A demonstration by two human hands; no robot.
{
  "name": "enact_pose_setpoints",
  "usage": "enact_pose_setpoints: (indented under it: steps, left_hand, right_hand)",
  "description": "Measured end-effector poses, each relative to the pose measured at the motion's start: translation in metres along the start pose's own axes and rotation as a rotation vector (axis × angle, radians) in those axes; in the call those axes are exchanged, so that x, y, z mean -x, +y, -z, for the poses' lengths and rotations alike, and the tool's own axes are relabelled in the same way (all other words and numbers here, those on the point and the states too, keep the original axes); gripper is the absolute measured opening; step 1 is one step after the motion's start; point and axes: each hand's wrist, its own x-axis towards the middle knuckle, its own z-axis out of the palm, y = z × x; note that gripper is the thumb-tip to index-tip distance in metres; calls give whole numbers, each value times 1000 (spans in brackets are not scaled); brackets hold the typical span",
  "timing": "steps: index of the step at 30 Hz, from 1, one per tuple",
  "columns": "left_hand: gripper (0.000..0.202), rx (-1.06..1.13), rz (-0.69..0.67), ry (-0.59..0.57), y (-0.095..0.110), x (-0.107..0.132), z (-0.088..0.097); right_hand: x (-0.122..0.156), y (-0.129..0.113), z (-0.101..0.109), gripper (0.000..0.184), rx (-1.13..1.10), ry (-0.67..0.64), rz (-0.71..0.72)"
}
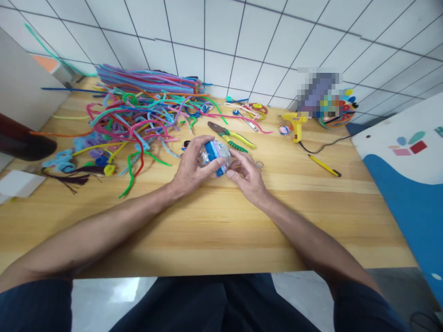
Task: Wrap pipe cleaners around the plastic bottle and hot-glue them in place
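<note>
A roundish ball (215,154) of clear, shiny material with blue, light blue and lilac fuzzy bands is held above the middle of the table. My left hand (194,168) wraps round its left side, thumb across the front. At the ball's right edge is my right hand (249,180), fingers bent and thumb tip against it; what its fingertips grip is partly hidden. Just behind the hands lie pliers (238,137) with yellow-green handles and a green-handled tool (237,147). Small scissors (259,165) show partly beside my right hand.
Loose pipe cleaners (138,122) tangle across the left, before a bundle (148,83) of them. At right are a yellow glue gun (296,124) with its cord and a yellow utility knife (324,165). A dark cylinder (24,138) stands far left; a tiled wall (224,55) closes the back.
</note>
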Motion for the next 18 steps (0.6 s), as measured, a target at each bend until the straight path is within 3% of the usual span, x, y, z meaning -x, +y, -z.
enact_pose_setpoints:
  steps: [8, 13, 18]
  left_hand:
    - [53, 88, 133, -73, 1, 1, 1]
    - [74, 16, -10, 11, 0, 2, 0]
    - [57, 24, -12, 6, 1, 0, 0]
  right_hand:
    - [3, -2, -6, 53, -3, 58, -7]
    - [0, -1, -8, 55, -43, 69, -54]
    - [-1, 1, -3, 52, -57, 58, -45]
